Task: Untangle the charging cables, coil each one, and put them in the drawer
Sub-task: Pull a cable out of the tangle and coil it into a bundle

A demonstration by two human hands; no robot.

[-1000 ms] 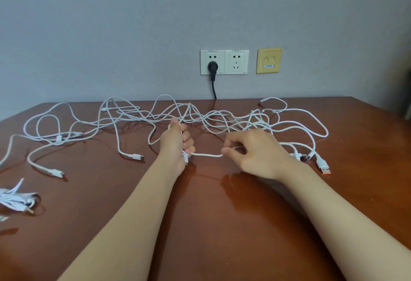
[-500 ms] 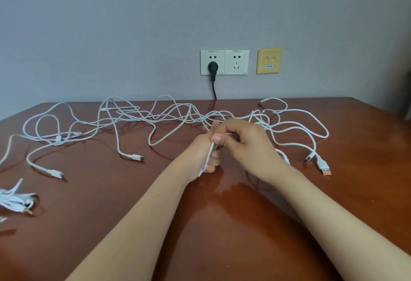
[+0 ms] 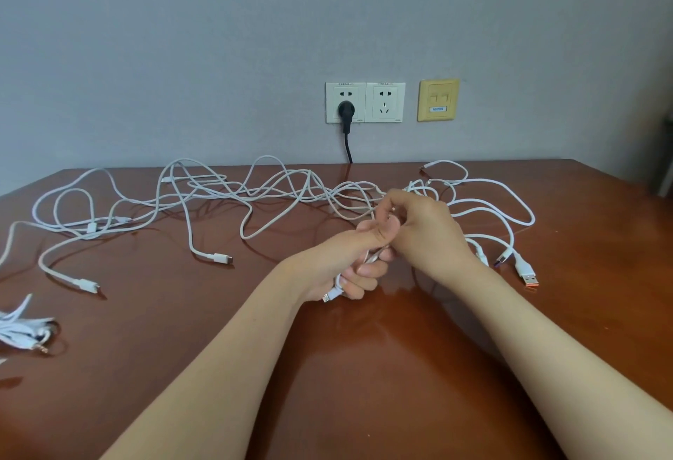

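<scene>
Several white charging cables [image 3: 255, 197] lie tangled across the far half of the brown table [image 3: 364, 368]. My left hand [image 3: 358, 266] grips a folded length of one white cable, whose plug end [image 3: 329, 295] sticks out below the fist. My right hand [image 3: 418, 226] sits just above and right of it, fingers curled, pinching the same cable at the top of the left fist. Loose plug ends lie at the left [image 3: 222, 258] and an orange-tipped USB plug [image 3: 528, 275] at the right. No drawer is in view.
A bundled white cable with a jack plug [image 3: 22, 328] lies at the table's left edge. On the wall behind are two white sockets [image 3: 364, 102], one with a black plug and cord, and a yellow plate [image 3: 438, 99].
My hands were apart with a cable stretched between them; they have come together to the right of the earlier spot, the cable now folded in my left fist.
</scene>
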